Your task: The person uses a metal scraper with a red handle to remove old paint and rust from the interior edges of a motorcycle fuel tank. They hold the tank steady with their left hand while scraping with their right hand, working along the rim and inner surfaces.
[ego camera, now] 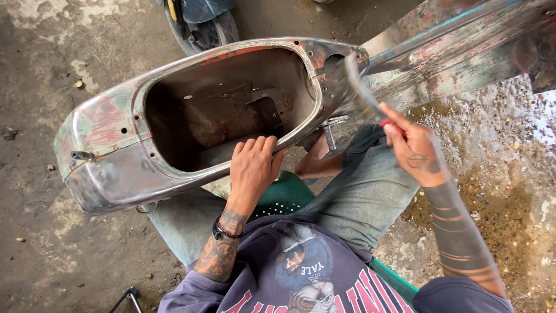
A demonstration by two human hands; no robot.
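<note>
Hands: left [253, 168] grips scooter shell [116, 145] rim; right [414, 150] angles wire brush [360, 87] up-left.

Purple printed tee, faded jeans, black wristband [225, 230], tattooed forearms.

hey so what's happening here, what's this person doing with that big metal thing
A seated person is working on a bare, rust-stained metal scooter body shell lying open side up across their lap. The left hand grips the rim of the shell's open cavity. The right hand holds a wire brush with a red handle, blurred, with its bristles up by the shell's front edge. Most of the paint is stripped, with red and green patches left. The concrete floor is dirty.
</note>
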